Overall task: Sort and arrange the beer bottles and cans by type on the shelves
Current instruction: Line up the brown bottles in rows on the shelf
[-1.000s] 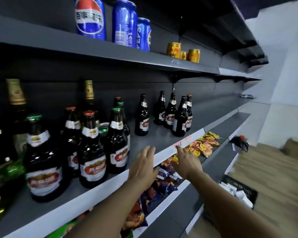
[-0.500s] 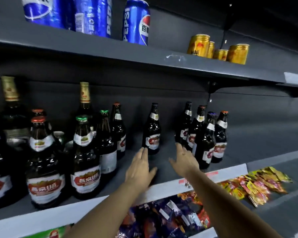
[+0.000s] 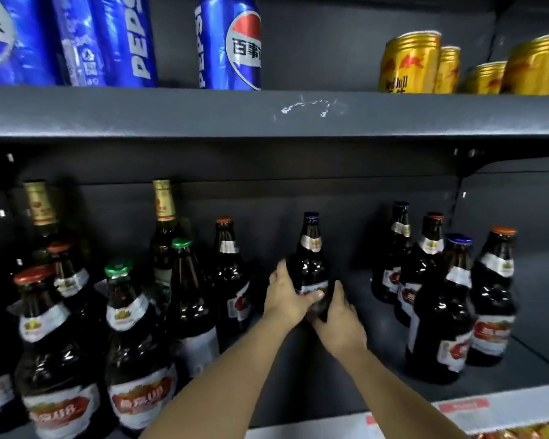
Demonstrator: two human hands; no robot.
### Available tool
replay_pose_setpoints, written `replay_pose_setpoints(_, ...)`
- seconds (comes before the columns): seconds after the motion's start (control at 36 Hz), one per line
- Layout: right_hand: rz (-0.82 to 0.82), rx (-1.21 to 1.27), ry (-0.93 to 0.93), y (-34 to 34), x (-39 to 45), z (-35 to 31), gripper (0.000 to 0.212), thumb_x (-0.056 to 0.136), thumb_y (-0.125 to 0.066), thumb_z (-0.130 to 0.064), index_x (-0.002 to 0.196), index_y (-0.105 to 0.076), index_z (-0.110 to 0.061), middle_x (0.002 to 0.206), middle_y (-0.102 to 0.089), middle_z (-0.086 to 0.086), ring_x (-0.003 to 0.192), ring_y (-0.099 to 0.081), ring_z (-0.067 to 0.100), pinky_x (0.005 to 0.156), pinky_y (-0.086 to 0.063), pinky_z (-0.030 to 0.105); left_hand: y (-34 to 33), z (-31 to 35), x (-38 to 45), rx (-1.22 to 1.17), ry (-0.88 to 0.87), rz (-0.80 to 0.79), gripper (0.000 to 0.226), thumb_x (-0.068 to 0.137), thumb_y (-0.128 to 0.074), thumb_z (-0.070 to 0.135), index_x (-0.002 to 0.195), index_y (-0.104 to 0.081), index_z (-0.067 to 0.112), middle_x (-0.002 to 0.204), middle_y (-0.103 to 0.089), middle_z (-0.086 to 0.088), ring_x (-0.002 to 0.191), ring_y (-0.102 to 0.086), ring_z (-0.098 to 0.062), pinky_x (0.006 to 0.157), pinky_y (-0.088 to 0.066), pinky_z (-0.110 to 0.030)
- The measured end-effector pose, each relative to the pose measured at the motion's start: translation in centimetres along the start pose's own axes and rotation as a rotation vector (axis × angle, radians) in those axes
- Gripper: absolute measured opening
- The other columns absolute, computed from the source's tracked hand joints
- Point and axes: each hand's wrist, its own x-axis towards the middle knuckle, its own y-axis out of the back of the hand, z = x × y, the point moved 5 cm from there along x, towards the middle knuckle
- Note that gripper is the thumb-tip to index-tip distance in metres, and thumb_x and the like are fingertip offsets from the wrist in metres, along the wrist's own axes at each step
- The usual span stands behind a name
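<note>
Dark brown glass, blue cap: a lone beer bottle stands upright on the grey middle shelf, apart from the clusters on either side. The left hand wraps its lower body from nine o'clock, thumb across the label. The right hand cups the base from four o'clock, fingers curled against the glass. Both forearms reach forward and up from six o'clock, converging on the bottle.

Risks, as judged from this position:
- The grip sits low and the bottle is tall; a quick lift could tip the neck toward the back panel at twelve o'clock.
- Glass appears smooth and glossy; a loose hold could let it slip.
- The group of four bottles at three o'clock and the orange-capped bottle at nine o'clock stand near; a careless sideways carry could knock either, toppling neighbours.

Blue cans and gold cans occupy the upper shelf, uninvolved.
</note>
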Motion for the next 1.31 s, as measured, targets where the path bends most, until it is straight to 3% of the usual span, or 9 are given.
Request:
replay_pose_setpoints(0.11,-0.063,0.103,-0.007,-0.6,2.4,0.5,0.097,0.086,-0.067,-0.035,0.154,0.0,-0.02,0.143,-0.048,0.0,0.125,-0.049,0.022,0.093,-0.048,0.036,-1.6,-0.8,2.2,-0.094,0.064,-0.024,0.081,0.067,-0.087,0.03,0.129,-0.036,0.017,0.125,-0.054,-0.002,0.115,-0.056,-0.021,0.095,-0.05,-0.036)
replay_pose_setpoints(0.19,-0.071,0.112,-0.006,-0.9,3.4,0.7,0.079,0.085,-0.068,-0.028,0.148,-0.02,-0.023,0.125,-0.06,-0.002,0.108,-0.06,0.018,0.086,-0.052,0.037,-1.9,-0.8,3.3,-0.057,0.061,0.011,0.076,0.068,-0.086,0.027,0.128,-0.039,0.015,0.126,-0.048,-0.005,0.115,-0.053,-0.023,0.093,-0.047,-0.033)
replay_pose_setpoints(0.28,-0.021,0.103,-0.016,-1.1,4.1,0.8,0.065,0.087,-0.066,-0.026,0.14,-0.028,-0.023,0.123,-0.061,-0.002,0.107,-0.061,0.019,0.085,-0.053,0.04,-2.0,-0.6,4.1,-0.1,0.085,0.039,0.077,0.067,-0.087,0.023,0.131,-0.045,0.017,0.128,-0.036,-0.007,0.114,-0.051,-0.026,0.095,-0.048,-0.034)
replay_pose_setpoints(0.5,-0.041,0.074,-0.02,-1.6,6.3,0.5,0.042,0.086,-0.063,-0.023,0.121,-0.039,-0.02,0.115,-0.062,0.0,0.098,-0.063,0.022,0.075,-0.051,0.034,-2.0,-1.1,5.9,-0.078,0.092,0.101,0.073,0.064,-0.087,0.023,0.125,-0.048,0.018,0.127,-0.043,-0.009,0.108,-0.054,-0.023,0.095,-0.05,-0.036)
replay_pose_setpoints(0.75,-0.033,0.051,0.016,-2.4,7.1,-0.8,0.04,0.086,-0.063,-0.029,0.116,-0.04,-0.017,0.117,-0.06,0.001,0.096,-0.063,0.025,0.069,-0.048,0.033,-0.8,-1.0,6.2,0.016,0.089,0.113,0.077,0.068,-0.084,0.022,0.131,-0.041,0.014,0.128,-0.039,-0.009,0.11,-0.054,-0.026,0.093,-0.051,-0.037)
replay_pose_setpoints(0.97,-0.042,0.072,0.065,-2.3,5.0,-0.4,0.07,0.09,-0.063,-0.029,0.147,-0.023,-0.023,0.137,-0.049,0.001,0.112,-0.058,0.022,0.082,-0.051,0.035,-1.1,-1.2,5.5,0.012,0.076,0.144,0.081,0.069,-0.085,0.022,0.136,-0.04,0.014,0.13,-0.042,-0.012,0.118,-0.052,-0.03,0.097,-0.048,-0.038)
replay_pose_setpoints(1.17,0.085,-0.015,0.191,0.6,0.3,0.4,0.05,0.095,-0.052,-0.019,0.142,-0.035,-0.021,0.141,-0.042,-0.001,0.124,-0.049,0.02,0.094,-0.047,0.035,-2.2,-1.8,4.5,-0.106,0.162,0.121,0.097,0.067,-0.086,0.037,0.143,-0.03,0.014,0.134,-0.049,-0.013,0.121,-0.052,-0.03,0.099,-0.047,-0.045)
replay_pose_setpoints(1.22,0.171,-0.005,0.246,2.0,-0.8,0.5,0.043,0.094,-0.05,-0.016,0.136,-0.044,-0.019,0.134,-0.049,0.0,0.119,-0.053,0.021,0.09,-0.047,0.036,-2.5,-1.4,3.8,-0.106,0.202,0.192,0.096,0.073,-0.081,0.038,0.146,-0.024,0.013,0.14,-0.041,-0.016,0.125,-0.047,-0.034,0.1,-0.046,-0.047)
replay_pose_setpoints(1.31,0.304,-0.028,0.384,4.2,-2.3,0.2,0.033,0.087,-0.051,-0.01,0.119,-0.057,-0.018,0.113,-0.06,0.002,0.1,-0.061,0.023,0.076,-0.052,0.035,-2.6,0.6,1.2,0.004,0.193,0.447,0.068,0.084,-0.07,0.025,0.139,-0.034,0.006,0.135,-0.04,-0.022,0.125,-0.04,-0.038,0.094,-0.042,-0.045)
